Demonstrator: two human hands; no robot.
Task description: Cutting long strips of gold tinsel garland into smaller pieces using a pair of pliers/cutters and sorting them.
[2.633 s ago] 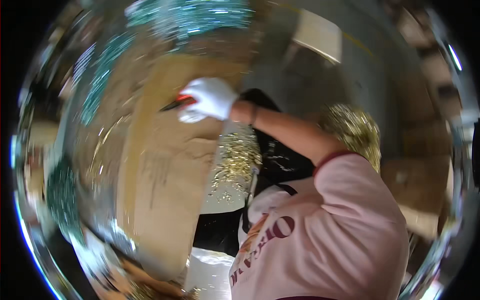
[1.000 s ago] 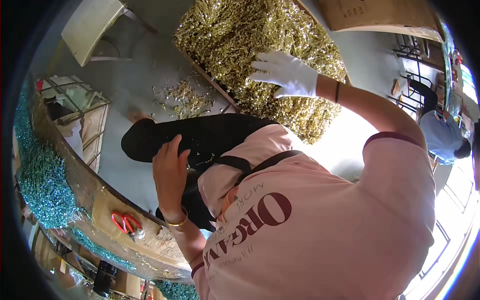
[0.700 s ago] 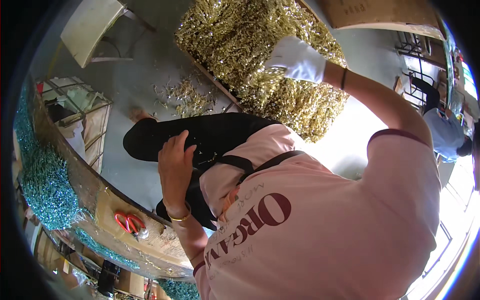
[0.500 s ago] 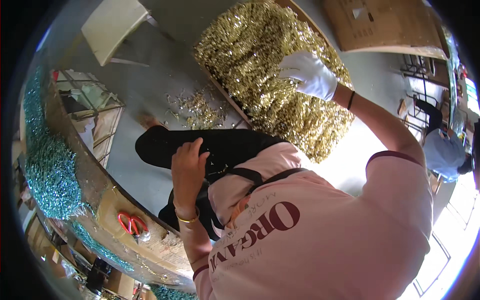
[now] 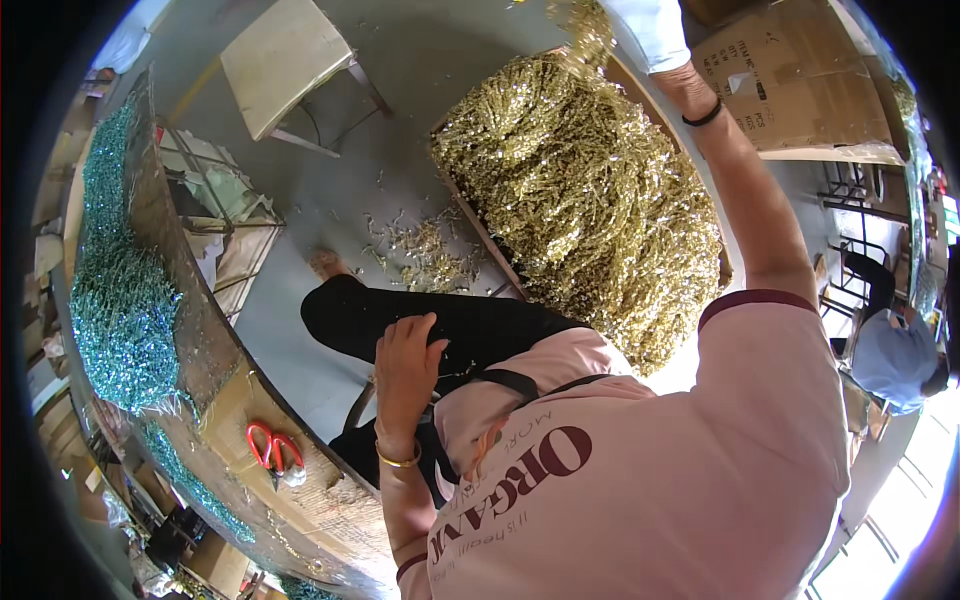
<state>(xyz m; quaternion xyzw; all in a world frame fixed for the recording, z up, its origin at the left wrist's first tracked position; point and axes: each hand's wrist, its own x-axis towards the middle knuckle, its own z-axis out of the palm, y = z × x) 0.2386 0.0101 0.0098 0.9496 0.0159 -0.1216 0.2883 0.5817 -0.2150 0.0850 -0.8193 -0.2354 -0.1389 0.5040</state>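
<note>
My right hand, in a white glove, is raised at the top edge of the picture, its fingers partly cut off. A bunch of gold tinsel hangs from it, slightly blurred, above the far end of a shallow brown box. A thick heap of shiny gold tinsel fills that box and bulges over its near end. Bare and with a gold bangle on its wrist, my left hand lies on my black-clad leg, fingers stretched out and nothing in it.
Blue-green tinsel and red-handled scissors lie on the worn table at left. A pale stool stands beyond. Loose gold scraps litter the floor. A large carton is at far right; another person sits at right.
My right hand has risen from the gold heap toward the far edge, lifting a bunch of tinsel. My left hand stays on my leg. The whole view has shifted somewhat.
</note>
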